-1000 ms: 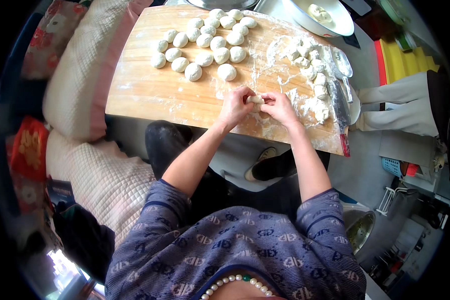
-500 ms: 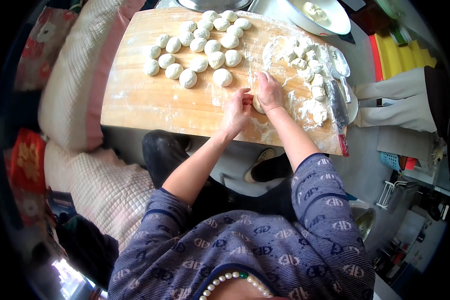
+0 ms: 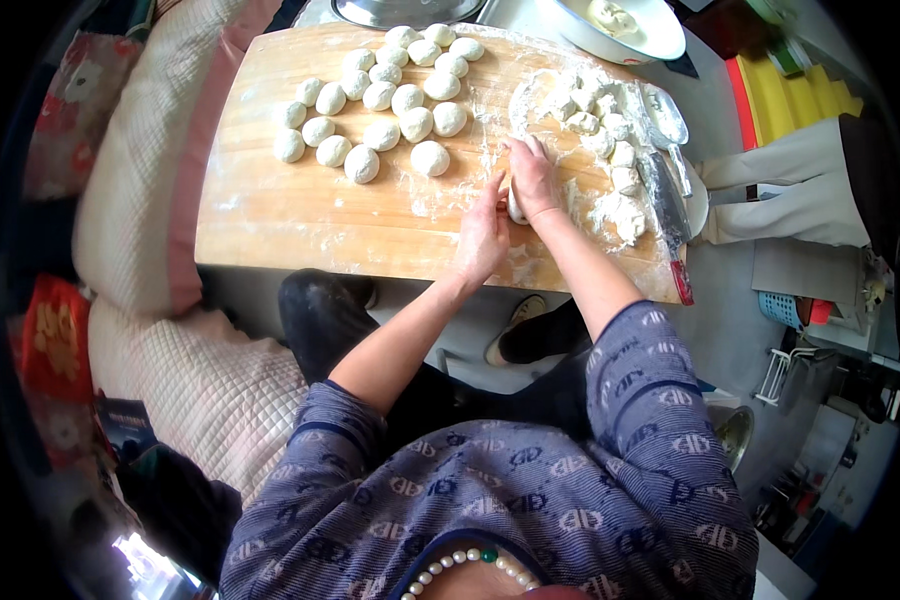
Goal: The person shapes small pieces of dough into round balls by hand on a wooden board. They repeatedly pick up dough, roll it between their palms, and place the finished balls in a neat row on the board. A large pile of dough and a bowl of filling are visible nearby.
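A piece of dough (image 3: 516, 207) sits low on the floured wooden board, pressed between my two hands and mostly covered by them. My right hand (image 3: 534, 180) curls over its right side and top. From the left, my left hand (image 3: 483, 235) cups against it, fingers close together. To the left of my hands, several round dough balls (image 3: 407, 98) stand in loose rows; one dough ball (image 3: 430, 158) lies nearest to me. Beyond my right hand is a heap of small cut dough lumps (image 3: 598, 118) dusted with flour.
A knife (image 3: 662, 200) with a red handle end and a metal scoop (image 3: 667, 118) lie along the board's right edge (image 3: 686, 262). At the back stand a white bowl (image 3: 660, 38) with dough and a metal lid or tray (image 3: 410, 10). Another person's light trousers (image 3: 780, 190) show at the right.
My left hand's fingers have straightened against the dough, and my right hand stays cupped over it. The whole view has shifted slightly, moving the board a little left.
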Demonstrator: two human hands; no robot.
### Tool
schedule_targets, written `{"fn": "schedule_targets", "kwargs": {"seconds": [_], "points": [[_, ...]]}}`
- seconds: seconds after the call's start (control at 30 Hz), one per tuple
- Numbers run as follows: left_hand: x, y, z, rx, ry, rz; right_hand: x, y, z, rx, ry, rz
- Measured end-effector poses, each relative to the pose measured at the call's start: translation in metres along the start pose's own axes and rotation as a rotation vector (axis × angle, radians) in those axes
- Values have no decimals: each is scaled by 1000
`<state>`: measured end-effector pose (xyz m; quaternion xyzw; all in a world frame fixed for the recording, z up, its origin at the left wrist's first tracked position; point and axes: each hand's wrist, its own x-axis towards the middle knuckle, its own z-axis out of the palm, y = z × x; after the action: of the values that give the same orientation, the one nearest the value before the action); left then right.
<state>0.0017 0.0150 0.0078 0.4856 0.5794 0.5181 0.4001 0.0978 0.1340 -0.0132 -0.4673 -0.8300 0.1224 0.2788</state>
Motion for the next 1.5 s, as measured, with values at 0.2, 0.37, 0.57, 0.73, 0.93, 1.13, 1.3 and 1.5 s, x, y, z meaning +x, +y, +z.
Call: {"fn": "schedule_targets", "kwargs": {"seconds": [0.2,0.37,0.57,0.73,0.93,1.13,1.3,1.5], "points": [[-7,6,-1,-74,-124,-61,-39,12,-11,19,83,82],[5,-22,11,-13,-107,77,-3,29,-10,-112,75,-38],[-15,2,30,-247,-272,14,-54,19,-22,596,99,600],[-6,9,25,-149,-236,-20,-39,56,-28,-183,220,187],[-7,-4,31,-72,-115,22,-29,26,-19,460,64,475],[-8,2,16,110,-38,30,-37,14,-8,-43,129,-52],[2,-15,10,162,-89,76,-38,-9,-49,156,-33,94],[-2,3,6,205,-33,85,-128,74,-119,-237,295,427]]}}
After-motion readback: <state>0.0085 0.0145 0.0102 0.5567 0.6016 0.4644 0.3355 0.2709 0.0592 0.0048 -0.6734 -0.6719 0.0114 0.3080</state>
